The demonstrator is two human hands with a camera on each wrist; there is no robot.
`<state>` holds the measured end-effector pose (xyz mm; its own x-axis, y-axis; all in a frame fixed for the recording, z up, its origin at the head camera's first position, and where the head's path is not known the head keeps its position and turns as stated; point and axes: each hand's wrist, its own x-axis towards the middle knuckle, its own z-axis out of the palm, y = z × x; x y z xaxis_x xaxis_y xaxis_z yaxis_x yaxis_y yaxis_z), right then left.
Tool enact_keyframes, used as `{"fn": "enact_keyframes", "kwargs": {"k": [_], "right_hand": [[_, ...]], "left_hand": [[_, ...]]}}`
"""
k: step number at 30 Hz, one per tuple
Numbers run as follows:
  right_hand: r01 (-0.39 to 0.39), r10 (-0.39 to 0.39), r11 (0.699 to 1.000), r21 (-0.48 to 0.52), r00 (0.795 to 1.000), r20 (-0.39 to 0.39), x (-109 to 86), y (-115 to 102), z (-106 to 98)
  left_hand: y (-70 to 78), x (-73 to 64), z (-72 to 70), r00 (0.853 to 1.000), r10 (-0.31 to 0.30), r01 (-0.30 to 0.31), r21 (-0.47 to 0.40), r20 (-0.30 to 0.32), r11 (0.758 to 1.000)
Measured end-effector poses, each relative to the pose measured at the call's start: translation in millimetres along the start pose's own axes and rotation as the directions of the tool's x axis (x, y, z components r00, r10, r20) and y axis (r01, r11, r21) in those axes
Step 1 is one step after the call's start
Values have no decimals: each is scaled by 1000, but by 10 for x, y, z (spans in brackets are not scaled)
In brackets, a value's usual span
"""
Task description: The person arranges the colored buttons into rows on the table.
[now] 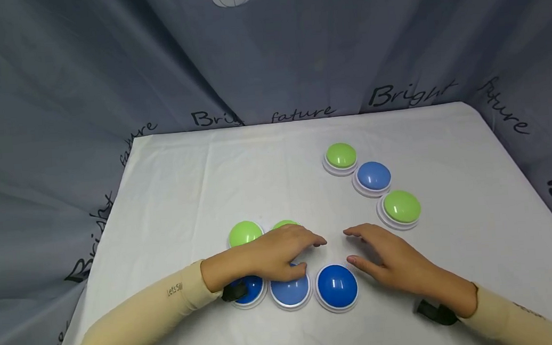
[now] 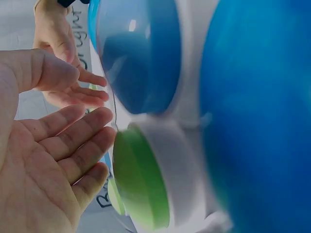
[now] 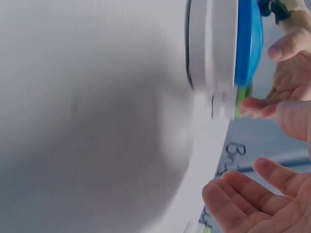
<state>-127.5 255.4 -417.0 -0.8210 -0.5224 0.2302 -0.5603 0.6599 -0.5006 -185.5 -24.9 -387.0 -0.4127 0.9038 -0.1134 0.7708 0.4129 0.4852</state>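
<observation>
My left hand (image 1: 277,252), fingers loosely extended, hovers over two rows of dome push buttons on white bases. Behind it stand a green push button (image 1: 244,232) and another green push button (image 1: 285,223), partly covered by the hand. Below lie a dark blue push button (image 1: 253,290), half hidden by the wrist, and a lighter blue push button (image 1: 290,293). My right hand (image 1: 392,260) faces the left across a gap, fingers apart and holding nothing. Between and in front of the hands is a dark blue push button (image 1: 337,287). Neither hand visibly grips anything.
A diagonal line at the back right has a green push button (image 1: 341,155), a blue push button (image 1: 374,176) and a green push button (image 1: 402,206) close to my right hand. White cloth (image 1: 172,201) covers the table. A grey printed curtain (image 1: 268,61) surrounds its far side.
</observation>
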Motion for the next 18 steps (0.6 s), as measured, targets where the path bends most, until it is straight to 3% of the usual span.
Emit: {"fn": "enact_keyframes", "kwargs": {"k": [9,18], "right_hand": [[-64,54,989,-134,995,-79,267,197,-238],[-185,173,971,-150,981,-93,504,597,-414]], "left_hand": [[-201,377,-226,998,-46,44,-41,-45,998],[-382,874,-400,991,-73,70,-39,-108,997]]}}
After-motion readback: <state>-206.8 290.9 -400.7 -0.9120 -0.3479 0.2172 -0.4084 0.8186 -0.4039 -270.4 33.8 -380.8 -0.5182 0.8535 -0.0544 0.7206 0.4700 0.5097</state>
